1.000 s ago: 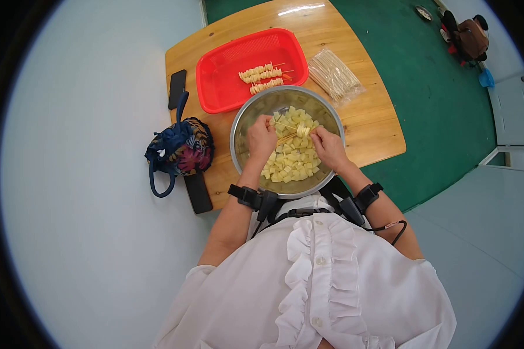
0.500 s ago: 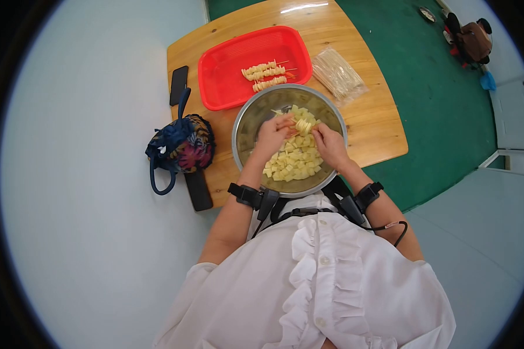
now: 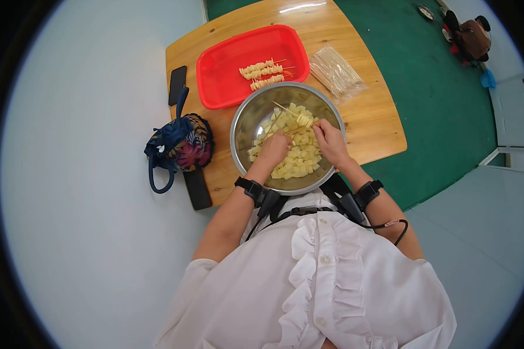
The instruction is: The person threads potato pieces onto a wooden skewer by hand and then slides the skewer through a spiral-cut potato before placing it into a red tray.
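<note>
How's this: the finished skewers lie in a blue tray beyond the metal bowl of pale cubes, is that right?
Not quite: the head view shows the tray is red, not blue. The finished skewers do lie in it, beyond the metal bowl of pale cubes.

White ruffled blouse (image 3: 332, 279), blk wrist straps (image 3: 251, 189), thin cable (image 3: 397, 227) R side.

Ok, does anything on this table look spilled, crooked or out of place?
Nothing is spilled: the cut pieces are inside the metal bowl and the finished skewers lie in the red basket. The one oddity is the patterned bag, which overhangs the left edge of the table.
</note>
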Tool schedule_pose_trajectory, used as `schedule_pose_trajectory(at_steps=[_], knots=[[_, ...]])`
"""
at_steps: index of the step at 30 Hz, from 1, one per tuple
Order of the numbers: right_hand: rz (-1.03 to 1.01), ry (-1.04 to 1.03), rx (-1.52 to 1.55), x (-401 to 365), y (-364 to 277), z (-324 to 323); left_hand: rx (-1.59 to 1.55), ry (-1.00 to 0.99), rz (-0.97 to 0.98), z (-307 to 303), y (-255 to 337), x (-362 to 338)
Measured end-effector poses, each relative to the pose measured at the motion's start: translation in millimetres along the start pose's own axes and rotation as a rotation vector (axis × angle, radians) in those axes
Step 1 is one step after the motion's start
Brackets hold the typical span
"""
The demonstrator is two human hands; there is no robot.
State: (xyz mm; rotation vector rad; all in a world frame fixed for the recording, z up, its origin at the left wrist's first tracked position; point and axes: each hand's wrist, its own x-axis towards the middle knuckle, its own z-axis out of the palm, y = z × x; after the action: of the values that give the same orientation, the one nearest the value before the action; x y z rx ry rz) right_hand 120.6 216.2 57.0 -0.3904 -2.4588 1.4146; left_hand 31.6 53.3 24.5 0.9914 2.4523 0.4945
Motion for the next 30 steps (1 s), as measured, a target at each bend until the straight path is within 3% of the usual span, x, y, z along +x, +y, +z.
schedule_pose_trajectory(at_steps=[4,7,10,12,14,17,30], knots=[[0.004,-0.009,0.021,-0.4,-0.3,0.7,0.044,0.058,0.103,1.4,-2.2,-2.6],[-0.005,-0.005,0.031,-0.1,1.1,1.0,-0.04,0.042,-0.059,-4.2,-6.6,3.4],[-0.018,-0.004,0.039,0.0,3.4,1.9,-0.566,0.24,-0.291,-21.3,-12.7,5.9],[-0.042,0.006,0.037,-1.4,6.8,3.5,-1.079,0.327,-0.445,-32.6,-17.5,10.2],[-0.03,-0.019,0.049,-2.8,4.2,0.8,-1.373,0.406,-0.42,-41.4,-22.5,10.6],[-0.01,-0.053,0.044,-3.9,2.7,-2.2,-1.495,0.396,-0.381,-47.8,-24.9,11.7],[-0.019,-0.066,-0.003,-1.9,2.6,0.8,-1.381,0.384,-0.452,-53.7,2.5,11.2]])
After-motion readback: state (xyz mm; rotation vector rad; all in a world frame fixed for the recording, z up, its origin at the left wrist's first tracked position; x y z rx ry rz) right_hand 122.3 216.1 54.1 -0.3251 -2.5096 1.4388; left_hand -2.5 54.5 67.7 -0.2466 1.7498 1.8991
